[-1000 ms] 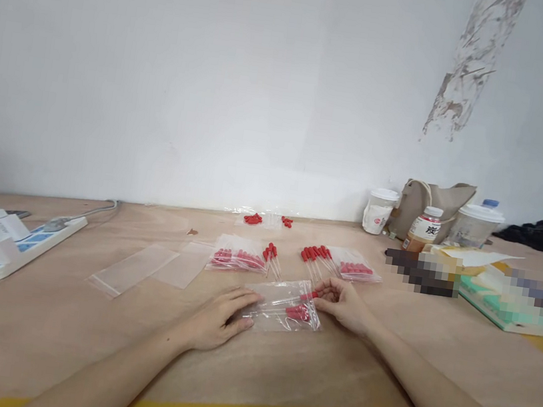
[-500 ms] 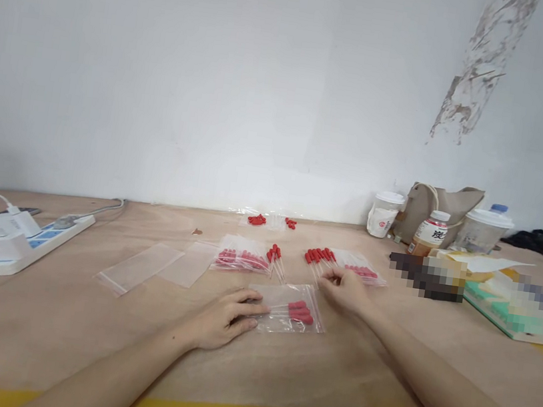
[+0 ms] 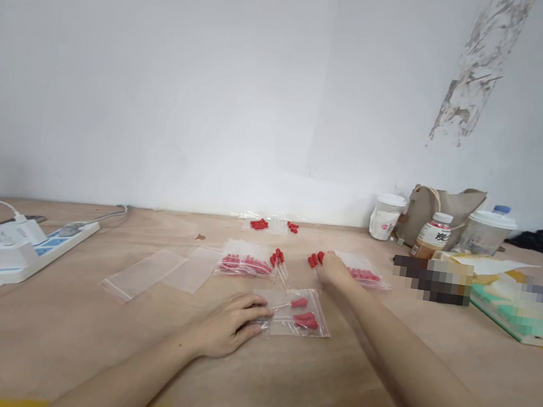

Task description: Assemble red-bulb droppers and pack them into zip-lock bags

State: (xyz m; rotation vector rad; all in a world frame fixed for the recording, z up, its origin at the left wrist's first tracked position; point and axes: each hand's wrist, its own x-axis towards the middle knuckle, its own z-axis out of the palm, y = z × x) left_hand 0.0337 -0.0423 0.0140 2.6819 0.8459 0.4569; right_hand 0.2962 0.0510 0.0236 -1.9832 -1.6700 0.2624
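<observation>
My left hand (image 3: 237, 323) rests with its fingers apart on the left end of a clear zip bag (image 3: 278, 330). Inside that bag lie 3 droppers (image 3: 306, 319) with red rubber bulbs and thin clear stems. My right hand (image 3: 335, 272) is at a loose group of red-bulbed droppers (image 3: 314, 261) beyond the bag; its fingers are turned away, so any grip is hidden. Left of it, more loose droppers (image 3: 280, 258) lean by a filled bag (image 3: 246, 260). Another filled bag (image 3: 365, 274) lies just right of my right hand.
Two flat zip bags (image 3: 145, 273) lie at left, near a white power strip (image 3: 50, 250) with cables. Small red bulbs (image 3: 259, 224) sit on clear plastic by the wall. To the right stand a paper cup (image 3: 385, 219), a bottle (image 3: 432, 236), a grey bag (image 3: 414, 213) and a green box (image 3: 512, 325).
My right hand has moved forward and slightly left over the loose droppers, covering some of them. The droppers inside the front bag have spread apart. My left hand stays on the bag.
</observation>
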